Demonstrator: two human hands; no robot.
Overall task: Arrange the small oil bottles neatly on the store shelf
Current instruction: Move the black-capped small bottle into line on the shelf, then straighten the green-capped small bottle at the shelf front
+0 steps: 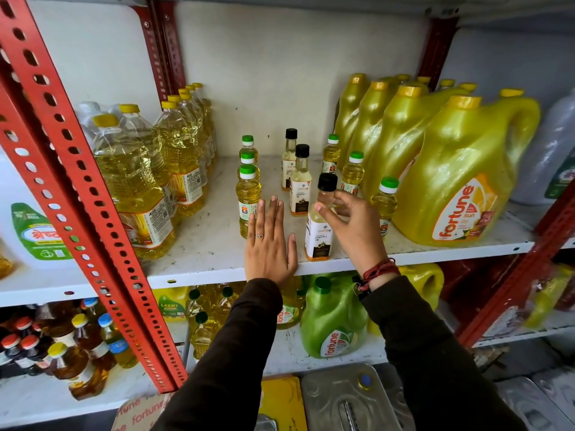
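Small oil bottles stand in three front-to-back columns on the white shelf (205,247). Green-capped yellow bottles form the left column (248,194) and the right column (352,174), whose front bottle (385,202) is partly hidden behind my right hand. Black-capped coconut oil bottles fill the middle column (300,188). The front coconut oil bottle (319,241) stands near the shelf's edge. My right hand (354,228) curls around its neck, thumb in front and fingers behind. My left hand (269,247) lies flat on the shelf, fingers extended, touching the nearest green-capped bottle.
Large clear oil bottles (133,181) crowd the shelf's left side and big yellow Fortune jugs (451,181) the right. A red perforated post (77,188) slants down the left. The lower shelf holds a green jug (333,318) and more bottles.
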